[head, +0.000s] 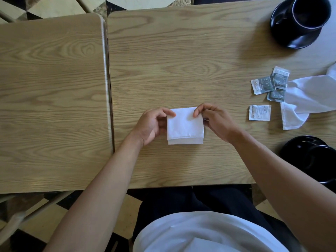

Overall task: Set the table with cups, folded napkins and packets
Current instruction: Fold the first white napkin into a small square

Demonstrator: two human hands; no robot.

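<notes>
A white folded napkin point(185, 127) lies on the wooden table point(181, 60) in front of me. My left hand point(153, 124) pinches its far left corner and my right hand point(214, 120) pinches its far right corner. Several small packets point(262, 85) lie at the right, with one white packet point(259, 112) nearer to me. A loose white napkin point(307, 99) sprawls beside them. A black cup point(309, 12) stands on a black saucer point(283, 36) at the far right corner. A second black cup and saucer point(307, 157) sits at the near right edge, partly behind my right forearm.
A second wooden table point(51, 88) butts against the left side, with a narrow gap between the two. Checkered floor and chair frames show beyond the edges. My lap and white shirt fill the bottom of the view.
</notes>
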